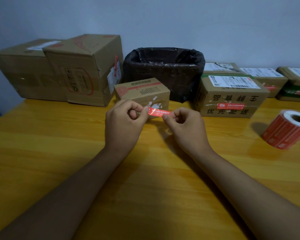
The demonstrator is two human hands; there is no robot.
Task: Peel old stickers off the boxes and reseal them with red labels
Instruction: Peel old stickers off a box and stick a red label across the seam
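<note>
Over the wooden table (59,135), a red label (158,112) is pinched by left hand (124,125) and right hand (185,129) — it should be pulled flat, then pressed onto the small box (142,91).

I see both bare arms reach forward, side by side. My left hand (124,122) has its fingers curled, thumb and first finger pinched together. My right hand (185,127) is curled the same way, pinching too. The two hands are near each other, not touching.
</note>
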